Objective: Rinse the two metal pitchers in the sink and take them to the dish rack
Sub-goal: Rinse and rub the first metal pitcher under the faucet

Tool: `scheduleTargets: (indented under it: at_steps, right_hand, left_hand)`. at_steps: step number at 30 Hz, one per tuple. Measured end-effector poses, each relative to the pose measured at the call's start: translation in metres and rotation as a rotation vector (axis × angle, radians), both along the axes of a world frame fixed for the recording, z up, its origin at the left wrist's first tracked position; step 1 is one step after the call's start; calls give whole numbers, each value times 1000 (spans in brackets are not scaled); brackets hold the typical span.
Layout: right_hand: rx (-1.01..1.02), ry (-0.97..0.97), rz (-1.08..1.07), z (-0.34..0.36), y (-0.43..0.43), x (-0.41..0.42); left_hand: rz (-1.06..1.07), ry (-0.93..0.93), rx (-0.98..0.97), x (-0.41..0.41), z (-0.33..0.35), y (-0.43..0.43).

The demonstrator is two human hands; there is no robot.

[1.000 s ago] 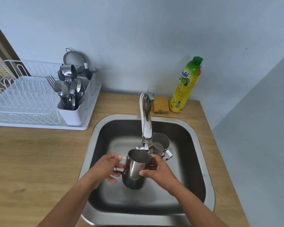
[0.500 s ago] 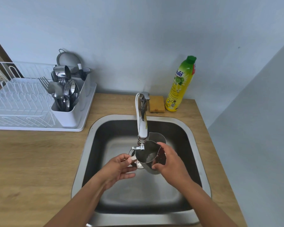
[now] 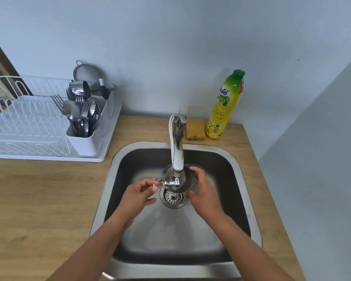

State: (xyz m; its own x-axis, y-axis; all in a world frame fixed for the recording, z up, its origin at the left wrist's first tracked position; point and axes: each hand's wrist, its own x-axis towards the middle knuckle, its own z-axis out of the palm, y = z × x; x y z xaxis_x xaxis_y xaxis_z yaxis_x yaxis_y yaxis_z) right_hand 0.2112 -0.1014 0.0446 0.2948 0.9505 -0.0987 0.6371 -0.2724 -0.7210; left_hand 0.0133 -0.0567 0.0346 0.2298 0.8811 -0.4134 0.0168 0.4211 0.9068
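With the left grip (image 3: 139, 194) pinching the pitcher (image 3: 185, 183) by its handle (image 3: 159, 183) and the right grip (image 3: 203, 191) cupping its side, it could slip and strike the tap (image 3: 176, 155).

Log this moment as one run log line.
left hand pinches handle of shiny metal pitcher | right hand grips its side | pitcher under chrome faucet, over steel sink

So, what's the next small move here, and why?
Probably start the water: the pitcher sits mouth-up directly under the faucet spout, left hand pinching its handle, right hand gripping its side, and no stream is visible yet.
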Motion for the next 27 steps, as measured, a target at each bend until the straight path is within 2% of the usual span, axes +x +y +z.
scheduleTargets:
  at_steps: [3,9,13,17,22,27]
  right_hand:
    - [-37,30,-7,-6,5,-7]
    - [-153,148,30,-20,8,-23]
    - [-216,272,58,-32,6,-28]
    - [-254,365,79,-39,-3,-29]
    - [-305,463,90,-42,-18,-22]
    - [-278,406,66,-30,-23,-11]
  left_hand:
    - [11,115,93,-8,2,-3]
    - [-62,479,315,-25,6,-3]
    - [-81,651,379,-30,9,-5]
    - [-81,644,286,-38,0,-4]
    - [-83,476,99,-33,-5,-16]
    - [-73,292,-88,-17,-9,-25]
